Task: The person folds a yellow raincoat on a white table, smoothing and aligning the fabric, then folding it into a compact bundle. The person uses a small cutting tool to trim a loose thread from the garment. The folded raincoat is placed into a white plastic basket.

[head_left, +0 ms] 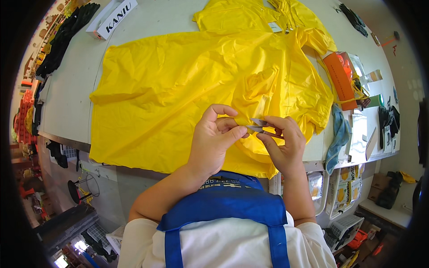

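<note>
A large yellow garment (170, 94) of smooth, rainwear-like cloth lies spread across the table, its front edge hanging over the near side. My left hand (211, 142) pinches a raised, bunched part of it between thumb and fingers. Small metal thread snips (255, 128) are gripped in my right hand (287, 142). Their two blades are apart and point left at the pinched cloth, close to my left fingertips. Whether the blades touch the cloth or a thread is too small to tell.
More yellow garments (237, 15) lie at the far side. A white box (114, 20) stands far left, beside black cloth pieces (62, 40). On the right are an orange box (340, 82), a blue rag (338, 138) and a green roll (376, 101). Wire baskets (346, 228) stand below.
</note>
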Motion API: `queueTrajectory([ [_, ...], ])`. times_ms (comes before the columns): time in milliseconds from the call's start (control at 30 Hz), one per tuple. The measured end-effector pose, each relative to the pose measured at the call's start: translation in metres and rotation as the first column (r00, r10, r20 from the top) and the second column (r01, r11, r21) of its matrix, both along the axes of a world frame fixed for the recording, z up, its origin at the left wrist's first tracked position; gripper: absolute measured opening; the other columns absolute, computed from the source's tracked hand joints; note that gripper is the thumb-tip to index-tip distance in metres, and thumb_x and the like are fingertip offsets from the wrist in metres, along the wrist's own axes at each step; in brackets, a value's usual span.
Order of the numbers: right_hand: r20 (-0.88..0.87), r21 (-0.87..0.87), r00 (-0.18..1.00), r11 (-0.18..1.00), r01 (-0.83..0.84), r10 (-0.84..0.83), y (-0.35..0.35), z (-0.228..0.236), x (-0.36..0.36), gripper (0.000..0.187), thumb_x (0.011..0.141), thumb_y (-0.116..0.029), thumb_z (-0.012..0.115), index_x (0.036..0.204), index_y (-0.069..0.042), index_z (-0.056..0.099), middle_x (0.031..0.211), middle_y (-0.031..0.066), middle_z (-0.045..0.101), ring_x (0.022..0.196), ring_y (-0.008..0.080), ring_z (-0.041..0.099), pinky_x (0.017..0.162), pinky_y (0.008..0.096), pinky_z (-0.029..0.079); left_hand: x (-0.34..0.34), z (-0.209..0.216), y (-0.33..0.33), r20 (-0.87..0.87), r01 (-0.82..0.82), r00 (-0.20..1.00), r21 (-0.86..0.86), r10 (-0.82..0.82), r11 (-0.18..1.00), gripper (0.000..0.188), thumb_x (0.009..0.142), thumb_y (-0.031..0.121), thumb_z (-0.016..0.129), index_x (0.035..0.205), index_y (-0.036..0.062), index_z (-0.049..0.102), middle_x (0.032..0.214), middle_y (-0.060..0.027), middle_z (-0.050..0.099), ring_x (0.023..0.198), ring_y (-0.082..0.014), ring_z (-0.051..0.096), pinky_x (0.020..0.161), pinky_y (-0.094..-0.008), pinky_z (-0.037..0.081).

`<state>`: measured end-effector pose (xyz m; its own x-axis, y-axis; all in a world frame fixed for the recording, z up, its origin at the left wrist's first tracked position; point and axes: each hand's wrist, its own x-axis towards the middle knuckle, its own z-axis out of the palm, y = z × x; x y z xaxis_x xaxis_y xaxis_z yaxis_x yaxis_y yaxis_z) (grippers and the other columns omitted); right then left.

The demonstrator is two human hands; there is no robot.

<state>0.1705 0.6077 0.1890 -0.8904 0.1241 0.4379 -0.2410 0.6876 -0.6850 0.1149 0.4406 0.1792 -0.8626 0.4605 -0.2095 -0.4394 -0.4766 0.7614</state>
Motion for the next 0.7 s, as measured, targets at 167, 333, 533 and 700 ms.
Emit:
queueTrajectory([
  [167,-0.009,-0.045,1.000,0.999,-0.019,0.018,0.000,-0.002,0.000,0.032,0.066,-0.003,0.078,0.095,-0.002,0.064,0.083,0.0098,0.066,0.071,0.0216,0.061,0.059,0.0290,0.051,0.001,0.000,0.002,-0.010,0.006,1.000,0.013,-0.006,1.000,0.031,0.082,-0.006,0.062,0.108,0.0015,0.047,0.086,-0.0114,0.063,0.082,-0.0142,0.062,0.078,-0.0243,0.050],
  [333,-0.013,-0.097,1.000,0.995,-0.018,0.017,0.000,-0.003,0.000,0.030,0.066,-0.002,0.077,0.094,-0.001,0.065,0.084,0.0106,0.066,0.071,0.0219,0.062,0.060,0.0277,0.051,0.000,-0.001,0.001,-0.007,0.015,1.000,0.005,-0.015,1.000,0.031,0.082,-0.005,0.063,0.109,-0.0002,0.048,0.084,-0.0105,0.063,0.082,-0.0139,0.062,0.078,-0.0237,0.050],
  [533,0.025,-0.263,1.000,0.965,0.012,-0.005,0.002,-0.009,0.004,0.027,0.070,0.000,0.075,0.095,-0.002,0.065,0.083,0.0091,0.067,0.069,0.0162,0.062,0.058,0.0240,0.051,0.000,-0.001,0.002,-0.015,0.013,1.000,-0.013,-0.013,1.000,0.026,0.083,-0.002,0.063,0.105,-0.0002,0.049,0.085,-0.0104,0.063,0.081,-0.0148,0.063,0.077,-0.0243,0.050],
  [700,0.065,-0.220,0.986,0.962,0.163,-0.153,0.000,-0.006,0.013,0.027,0.069,-0.002,0.077,0.093,-0.003,0.066,0.082,0.0081,0.068,0.067,0.0140,0.062,0.057,0.0239,0.051,0.001,-0.007,0.004,-0.056,-0.015,0.998,0.019,0.016,1.000,0.014,0.089,0.003,0.059,0.097,0.0008,0.049,0.086,-0.0112,0.063,0.080,-0.0165,0.065,0.077,-0.0262,0.052],
])
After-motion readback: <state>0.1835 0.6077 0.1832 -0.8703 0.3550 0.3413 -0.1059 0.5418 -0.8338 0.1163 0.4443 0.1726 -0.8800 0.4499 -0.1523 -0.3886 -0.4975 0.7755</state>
